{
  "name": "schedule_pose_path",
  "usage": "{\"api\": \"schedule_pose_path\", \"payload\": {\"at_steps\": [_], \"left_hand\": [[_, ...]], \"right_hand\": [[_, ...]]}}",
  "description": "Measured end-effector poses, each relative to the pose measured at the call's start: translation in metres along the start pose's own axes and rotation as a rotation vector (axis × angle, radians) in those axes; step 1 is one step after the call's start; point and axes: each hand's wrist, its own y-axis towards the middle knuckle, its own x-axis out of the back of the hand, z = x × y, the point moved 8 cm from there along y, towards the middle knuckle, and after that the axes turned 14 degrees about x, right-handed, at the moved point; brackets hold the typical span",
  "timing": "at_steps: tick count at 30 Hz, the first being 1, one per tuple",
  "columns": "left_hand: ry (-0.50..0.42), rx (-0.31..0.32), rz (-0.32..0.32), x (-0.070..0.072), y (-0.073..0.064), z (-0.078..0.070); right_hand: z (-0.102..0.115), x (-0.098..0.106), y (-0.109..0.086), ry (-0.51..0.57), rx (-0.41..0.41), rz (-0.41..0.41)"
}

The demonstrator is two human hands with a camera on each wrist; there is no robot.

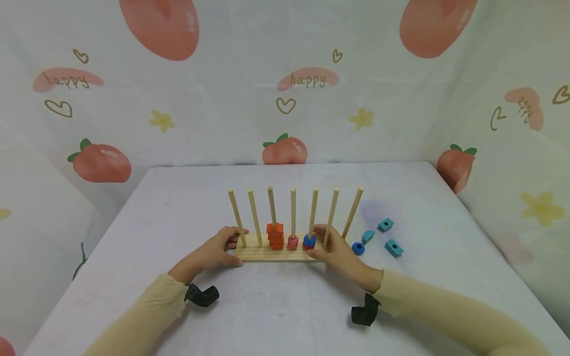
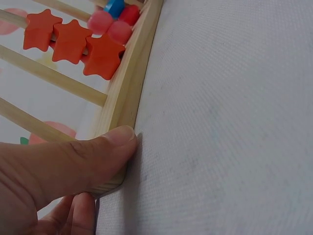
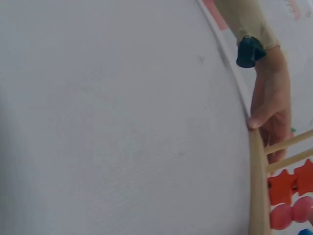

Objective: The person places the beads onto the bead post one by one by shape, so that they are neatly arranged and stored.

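A wooden peg rack (image 1: 280, 256) with a row of upright pegs stands in front of me. At its left end my left hand (image 1: 220, 248) grips the base, thumb (image 2: 122, 137) on the front edge and fingers curled behind. My right hand (image 1: 340, 252) reaches round the sixth peg; its thumb and fingers curl about the blue bead (image 1: 309, 241) on the fifth peg. A red bead (image 2: 129, 14) shows at the foot of that peg. Pink round beads (image 2: 119, 32) sit on the fourth peg, and orange star beads (image 1: 275, 236) are stacked on the third.
Right of the rack lie a loose blue bead (image 1: 358, 248), a teal half-round piece (image 1: 367, 236) and two teal blocks with holes, one farther back (image 1: 385, 224), one nearer (image 1: 394, 247). Black wrist mounts (image 1: 202, 295) hang under both sleeves. A patterned cloth (image 1: 222, 113) hangs behind the table.
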Motion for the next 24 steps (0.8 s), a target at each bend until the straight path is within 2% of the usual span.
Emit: {"api": "schedule_pose_path", "payload": {"at_steps": [8,11,19,21,24], "left_hand": [[-0.001,0.002,0.003,0.000,0.000,0.000],[-0.005,-0.002,0.006,0.000,0.001,0.000],[-0.012,-0.006,0.014,0.000,0.002,0.001],[-0.011,-0.003,0.012,0.000,0.002,0.001],[-0.011,0.000,0.013,-0.001,0.002,0.001]], "right_hand": [[0.014,0.010,-0.019,-0.097,-0.132,0.164],[0.023,0.017,-0.026,-0.118,-0.140,0.222],[0.046,0.042,-0.036,-0.150,0.052,0.409],[0.049,0.049,-0.037,-0.135,0.075,0.426],[0.050,0.063,-0.037,-0.154,0.101,0.401]]}}
